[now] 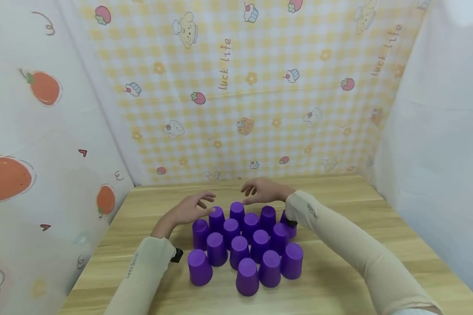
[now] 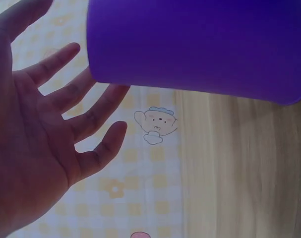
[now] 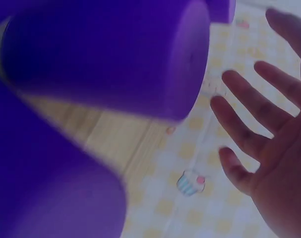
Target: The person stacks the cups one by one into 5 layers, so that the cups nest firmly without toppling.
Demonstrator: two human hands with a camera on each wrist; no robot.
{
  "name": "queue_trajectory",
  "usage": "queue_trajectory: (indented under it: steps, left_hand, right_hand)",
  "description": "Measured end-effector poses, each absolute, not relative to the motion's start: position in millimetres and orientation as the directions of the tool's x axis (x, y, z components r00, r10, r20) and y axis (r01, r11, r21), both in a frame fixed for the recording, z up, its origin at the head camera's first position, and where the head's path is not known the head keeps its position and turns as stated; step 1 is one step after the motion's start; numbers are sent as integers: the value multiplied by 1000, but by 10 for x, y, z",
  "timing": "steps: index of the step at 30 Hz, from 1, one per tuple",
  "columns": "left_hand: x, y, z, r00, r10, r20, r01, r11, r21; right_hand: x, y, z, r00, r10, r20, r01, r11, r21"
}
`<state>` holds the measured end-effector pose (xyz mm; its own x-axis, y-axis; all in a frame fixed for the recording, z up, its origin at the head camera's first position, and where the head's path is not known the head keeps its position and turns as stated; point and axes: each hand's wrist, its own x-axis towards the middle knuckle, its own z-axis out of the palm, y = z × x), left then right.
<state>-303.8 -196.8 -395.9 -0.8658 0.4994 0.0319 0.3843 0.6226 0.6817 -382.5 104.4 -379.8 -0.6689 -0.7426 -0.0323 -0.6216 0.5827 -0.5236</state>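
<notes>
Several purple cups (image 1: 239, 247) stand upside down in a close cluster on the wooden table. At the back left of the cluster, my left hand (image 1: 189, 209) hovers with fingers spread beside a back cup (image 1: 217, 221); in the head view its thumb overlaps that cup's top, and I cannot tell if they touch. My right hand (image 1: 265, 190) is over the back edge, its thumb close to the rearmost cup (image 1: 237, 213). Both wrist views show loosely spread fingers holding nothing, with a purple cup (image 2: 190, 44) near the left palm and another cup (image 3: 100, 54) near the right.
The wooden table (image 1: 339, 280) reaches back to a yellow checked cloth (image 1: 268, 100) with cartoon prints. White cloths hang on both sides, the left cloth (image 1: 75, 118) printed with orange fruit. The right sleeve (image 1: 347, 240) covers part of a cup at the cluster's right.
</notes>
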Motion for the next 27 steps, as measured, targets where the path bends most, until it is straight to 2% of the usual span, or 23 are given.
queue_trajectory:
  steps: [5, 11, 22, 27]
  left_hand:
    - [-3035, -1923, -3995, -856, 517, 17, 397, 636, 662]
    - [-3070, -1892, -4039, -856, 517, -23, 382, 662, 645]
    - [-3117, -1830, -4082, -897, 440, -28, 347, 743, 572]
    - [-3112, -1833, -4092, -910, 415, -21, 330, 753, 569]
  right_hand:
    - [-3767, 921, -3816, -620, -781, -75, -615, 543, -572]
    - [-3741, 838, -3855, -621, -775, -120, -582, 558, -591]
    - [-3710, 744, -3859, -599, -793, -113, -632, 554, -541]
    - [-3748, 763, -3864, -618, -779, -109, -626, 571, -531]
